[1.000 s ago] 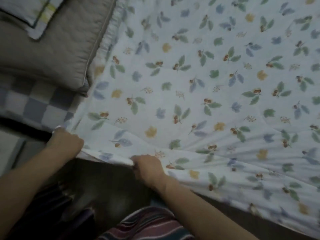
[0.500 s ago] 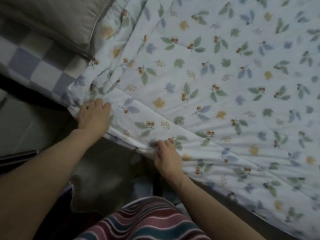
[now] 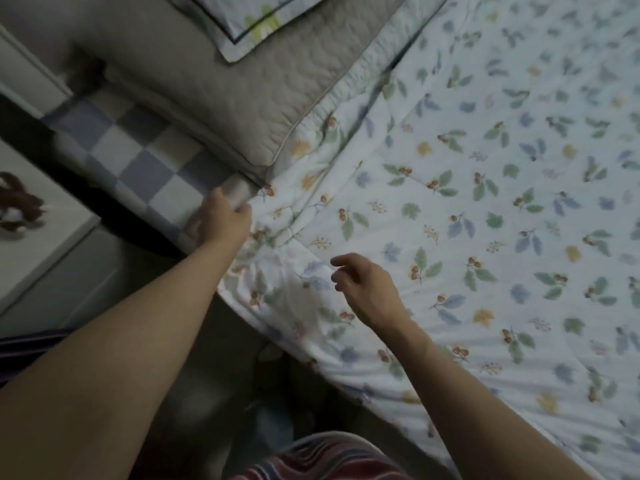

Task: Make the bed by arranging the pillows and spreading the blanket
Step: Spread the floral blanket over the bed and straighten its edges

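Dim bedroom; bed filled most of the view, its mattress under a blue-and-white checked sheet (image 3: 138,161) that showed only along the near head-end edge. White quilted blanket with a leaf-and-acorn print (image 3: 485,220) lay spread over nearly the whole bed, its top edge running up against a large grey quilted pillow (image 3: 214,91). A smaller pale pillow with dark piping and a yellow-green print (image 3: 256,26) sat on top of the grey one, partly cut off by the frame. Floor dark and blurred; a white cabinet or box stood to the left.

Left hand (image 3: 223,220) was at the blanket's near top corner, fingers curled onto the edge where it met the checked sheet; grip appeared to be a pinch on the fabric. Right hand (image 3: 363,285) hovered just over the blanket near the side edge, fingers loosely bent, holding nothing.

Risks, as judged:
- Pull from one hand only could skew the corner and drag the top edge off line with the pillow.
- A hard tug might shift the grey pillow, which touched the blanket's bunched edge.
- Creases fanning out from the corner would likely set in if not smoothed.

Blanket looked soft, light, flat farther out, wrinkled near the corner; its side edge hung over the mattress.
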`<state>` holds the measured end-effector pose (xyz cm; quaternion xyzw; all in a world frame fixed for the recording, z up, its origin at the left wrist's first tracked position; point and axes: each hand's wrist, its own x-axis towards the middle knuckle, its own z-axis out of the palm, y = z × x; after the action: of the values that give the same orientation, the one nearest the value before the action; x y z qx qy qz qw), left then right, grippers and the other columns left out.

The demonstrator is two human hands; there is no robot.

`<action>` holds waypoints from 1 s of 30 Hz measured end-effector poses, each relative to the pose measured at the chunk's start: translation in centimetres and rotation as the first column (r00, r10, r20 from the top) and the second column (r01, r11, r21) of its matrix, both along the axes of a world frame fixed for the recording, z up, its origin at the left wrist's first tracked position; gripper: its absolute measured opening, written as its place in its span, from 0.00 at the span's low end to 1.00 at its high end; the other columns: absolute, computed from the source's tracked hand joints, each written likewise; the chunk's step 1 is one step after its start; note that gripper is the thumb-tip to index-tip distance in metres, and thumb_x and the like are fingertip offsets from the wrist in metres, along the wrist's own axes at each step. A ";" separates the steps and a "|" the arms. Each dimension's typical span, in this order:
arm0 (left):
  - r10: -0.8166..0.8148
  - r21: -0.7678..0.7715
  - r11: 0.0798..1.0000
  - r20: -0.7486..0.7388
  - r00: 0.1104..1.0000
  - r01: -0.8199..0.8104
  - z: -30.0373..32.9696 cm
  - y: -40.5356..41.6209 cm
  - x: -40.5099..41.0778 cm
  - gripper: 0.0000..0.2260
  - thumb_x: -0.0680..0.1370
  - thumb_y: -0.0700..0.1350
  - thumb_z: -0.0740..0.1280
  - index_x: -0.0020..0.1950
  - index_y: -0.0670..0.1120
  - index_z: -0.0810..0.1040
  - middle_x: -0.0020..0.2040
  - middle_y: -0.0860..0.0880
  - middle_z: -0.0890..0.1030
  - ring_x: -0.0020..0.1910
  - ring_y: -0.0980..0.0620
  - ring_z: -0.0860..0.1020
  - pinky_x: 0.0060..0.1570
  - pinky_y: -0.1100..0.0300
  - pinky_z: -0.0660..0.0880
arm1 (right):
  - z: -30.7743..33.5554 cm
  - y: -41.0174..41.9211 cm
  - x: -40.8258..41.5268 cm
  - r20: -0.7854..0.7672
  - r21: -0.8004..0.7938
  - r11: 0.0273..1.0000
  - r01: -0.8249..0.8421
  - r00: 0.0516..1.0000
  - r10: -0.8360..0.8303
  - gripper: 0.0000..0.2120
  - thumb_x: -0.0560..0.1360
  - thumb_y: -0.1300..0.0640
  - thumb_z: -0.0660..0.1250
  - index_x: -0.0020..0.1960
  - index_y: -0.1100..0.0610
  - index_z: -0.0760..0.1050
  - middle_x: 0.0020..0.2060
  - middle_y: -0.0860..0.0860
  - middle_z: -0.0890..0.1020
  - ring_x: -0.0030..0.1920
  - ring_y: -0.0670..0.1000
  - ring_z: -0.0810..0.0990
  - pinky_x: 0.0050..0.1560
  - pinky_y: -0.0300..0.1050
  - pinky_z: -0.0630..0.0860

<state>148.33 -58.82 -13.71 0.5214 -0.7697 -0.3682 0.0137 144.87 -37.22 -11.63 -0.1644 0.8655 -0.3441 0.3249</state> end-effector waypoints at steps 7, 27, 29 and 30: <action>-0.273 0.454 0.859 0.021 0.962 0.234 0.5 1.7 -0.7 0.21 0.73 0.44 0.69 0.65 0.43 0.70 0.61 0.44 0.76 0.52 0.46 0.74 0.51 0.57 0.71 | 0.8 -7.8 -3.8 0.049 -0.127 0.963 0.239 0.971 -0.235 0.19 0.76 0.55 0.64 0.66 0.55 0.70 0.52 0.49 0.78 0.49 0.46 0.79 0.48 0.34 0.74; -0.827 -0.339 0.232 0.425 0.369 0.911 -2.7 6.2 5.6 0.23 0.44 0.34 0.79 0.34 0.41 0.77 0.31 0.41 0.76 0.26 0.43 0.76 0.25 0.58 0.71 | -5.3 14.9 8.6 0.091 0.287 -0.188 0.939 -0.222 -0.971 0.15 0.75 0.66 0.63 0.60 0.73 0.72 0.60 0.66 0.76 0.59 0.62 0.76 0.57 0.54 0.72; -0.784 -0.301 0.275 0.479 0.394 0.913 -3.0 5.9 6.7 0.24 0.44 0.33 0.80 0.36 0.40 0.77 0.32 0.39 0.76 0.27 0.41 0.76 0.24 0.55 0.72 | -5.8 15.2 9.3 0.081 0.293 -0.178 0.939 -0.210 -0.974 0.15 0.76 0.67 0.58 0.60 0.73 0.72 0.60 0.65 0.76 0.60 0.64 0.75 0.59 0.56 0.71; -0.758 -0.279 0.303 0.509 0.408 0.911 -2.9 5.8 7.2 0.23 0.47 0.33 0.80 0.38 0.39 0.77 0.35 0.38 0.76 0.30 0.39 0.77 0.26 0.53 0.73 | -6.0 15.4 8.9 0.061 0.290 -0.186 0.939 -0.212 -0.975 0.15 0.77 0.66 0.57 0.60 0.72 0.72 0.58 0.63 0.77 0.58 0.63 0.76 0.56 0.55 0.72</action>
<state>155.48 -53.03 -16.65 0.0589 -0.9865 -0.0181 -0.1516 153.81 -21.77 -17.58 0.6294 0.6463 -0.4264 0.0656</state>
